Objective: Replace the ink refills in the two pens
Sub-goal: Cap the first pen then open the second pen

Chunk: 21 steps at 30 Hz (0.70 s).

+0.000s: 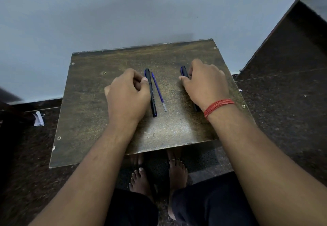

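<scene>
Two black pens with blue ends lie lengthwise on a small worn wooden table (pixel 99 105). The left pen (pixel 151 98) lies flat and in full view. A thin blue ink refill (pixel 158 91) lies loose just to its right. My left hand (pixel 127 95) rests left of this pen with fingers curled, and the thumb tip touches the pen's side. No finger reaches around it. My right hand (pixel 205 82) lies over the right pen (pixel 184 72), thumb on its left side and fingers curled over it. Only the pen's cap end and a bit near my wrist show.
The table stands against a pale wall (pixel 123 13) on a dark speckled floor (pixel 283 102). My bare feet (pixel 139 181) are under its near edge. A crumpled scrap of paper (pixel 38 118) lies on the floor at the left. A dark step rises at the right.
</scene>
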Each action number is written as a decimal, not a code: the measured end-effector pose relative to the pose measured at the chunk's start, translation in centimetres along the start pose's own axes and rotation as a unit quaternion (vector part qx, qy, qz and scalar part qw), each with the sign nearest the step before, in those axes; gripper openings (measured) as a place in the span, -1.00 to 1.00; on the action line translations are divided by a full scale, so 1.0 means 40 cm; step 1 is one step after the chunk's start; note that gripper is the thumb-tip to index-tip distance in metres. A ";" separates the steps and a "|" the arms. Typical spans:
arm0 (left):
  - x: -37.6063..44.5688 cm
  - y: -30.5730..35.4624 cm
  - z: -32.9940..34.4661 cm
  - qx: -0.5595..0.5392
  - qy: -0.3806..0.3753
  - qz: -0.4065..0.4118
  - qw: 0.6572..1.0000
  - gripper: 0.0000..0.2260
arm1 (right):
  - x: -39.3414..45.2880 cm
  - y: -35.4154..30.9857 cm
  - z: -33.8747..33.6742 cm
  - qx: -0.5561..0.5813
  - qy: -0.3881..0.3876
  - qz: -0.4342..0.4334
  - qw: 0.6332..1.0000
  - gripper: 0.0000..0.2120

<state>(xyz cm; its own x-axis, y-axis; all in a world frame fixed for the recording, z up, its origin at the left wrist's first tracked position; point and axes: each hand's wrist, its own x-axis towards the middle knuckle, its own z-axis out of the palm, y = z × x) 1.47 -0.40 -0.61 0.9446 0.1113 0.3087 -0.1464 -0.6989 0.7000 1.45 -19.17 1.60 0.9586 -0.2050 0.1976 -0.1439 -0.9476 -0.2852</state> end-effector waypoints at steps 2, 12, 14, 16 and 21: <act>-0.001 0.000 0.004 0.044 -0.028 0.003 0.999 -0.87 | 0.001 0.000 -0.008 0.023 0.028 -0.003 0.999 -0.72; -0.007 0.014 0.006 0.198 -0.112 0.011 0.974 -0.81 | -0.009 -0.009 -0.017 0.107 0.034 -0.010 0.994 -0.85; -0.004 0.012 0.001 0.198 -0.116 0.002 0.973 -0.81 | -0.009 -0.008 -0.017 0.108 0.032 -0.014 0.994 -0.86; 0.001 0.007 -0.004 0.187 -0.105 -0.006 0.977 -0.81 | -0.010 -0.008 -0.018 0.110 0.033 -0.018 0.993 -0.85; 0.009 0.000 -0.011 0.117 -0.025 -0.008 0.993 -0.80 | -0.012 -0.015 -0.027 0.131 0.029 -0.020 0.991 -0.85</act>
<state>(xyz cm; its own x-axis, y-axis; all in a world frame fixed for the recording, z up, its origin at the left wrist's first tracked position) 1.70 -0.04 -0.22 0.9603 0.0930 0.2630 -0.0649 -0.8425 0.5348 0.79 -18.76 2.70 0.9451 -0.1901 0.2657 -0.0301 -0.8604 -0.5087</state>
